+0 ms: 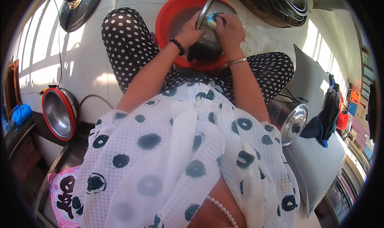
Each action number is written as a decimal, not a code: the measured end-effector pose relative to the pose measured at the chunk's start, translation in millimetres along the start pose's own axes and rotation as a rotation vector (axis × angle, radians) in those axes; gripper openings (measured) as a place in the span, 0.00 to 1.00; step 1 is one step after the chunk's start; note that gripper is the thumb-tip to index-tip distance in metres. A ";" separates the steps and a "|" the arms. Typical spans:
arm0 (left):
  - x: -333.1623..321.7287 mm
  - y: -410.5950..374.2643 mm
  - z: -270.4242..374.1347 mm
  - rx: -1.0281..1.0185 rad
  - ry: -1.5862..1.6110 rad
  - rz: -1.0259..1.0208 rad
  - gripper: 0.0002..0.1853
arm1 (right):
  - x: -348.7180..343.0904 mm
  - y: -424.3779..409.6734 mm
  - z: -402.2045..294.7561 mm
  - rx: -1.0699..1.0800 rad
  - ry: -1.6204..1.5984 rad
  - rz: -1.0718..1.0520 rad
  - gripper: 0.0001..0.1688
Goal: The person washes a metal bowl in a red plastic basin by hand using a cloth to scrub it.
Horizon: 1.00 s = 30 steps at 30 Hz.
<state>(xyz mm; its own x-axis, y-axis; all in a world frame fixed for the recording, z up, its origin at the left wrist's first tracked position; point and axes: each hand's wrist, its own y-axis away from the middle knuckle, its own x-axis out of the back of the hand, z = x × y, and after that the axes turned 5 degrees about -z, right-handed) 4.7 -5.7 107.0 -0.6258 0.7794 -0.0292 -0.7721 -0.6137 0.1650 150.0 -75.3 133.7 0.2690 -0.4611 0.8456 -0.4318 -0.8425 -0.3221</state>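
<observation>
A metal pot (207, 42) is tilted over a red plastic basin (163, 21) on the floor between my knees. Cloudy water shows inside the basin. My left hand (190, 31) grips the pot near its rolled rim, which points up and to the left. Against the pot's outer wall press the curled fingers of my right hand (232, 33). At those fingertips is a small dark and shiny, rainbow-coloured patch (212, 19); whether it is a label or a scrubber, I cannot tell.
Several metal pans (289, 3) are stacked at the upper right. A round black stand base (81, 10) stands at the upper left. At left is a red-rimmed metal bowl (58, 114), with a cord beside it. A lidded pot (295, 124) sits by my right side, near dark clothing (324, 117).
</observation>
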 end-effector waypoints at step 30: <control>5.5 4.9 -12.1 0.019 0.087 0.008 0.41 | 5.2 -1.7 18.3 -0.049 0.015 -0.010 0.05</control>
<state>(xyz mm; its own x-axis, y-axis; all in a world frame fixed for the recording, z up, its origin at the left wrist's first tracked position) -3.9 -5.9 95.7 -0.6394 0.7605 -0.1133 -0.7657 -0.6164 0.1839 167.9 -81.4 130.9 0.2607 -0.4480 0.8551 -0.4710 -0.8323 -0.2924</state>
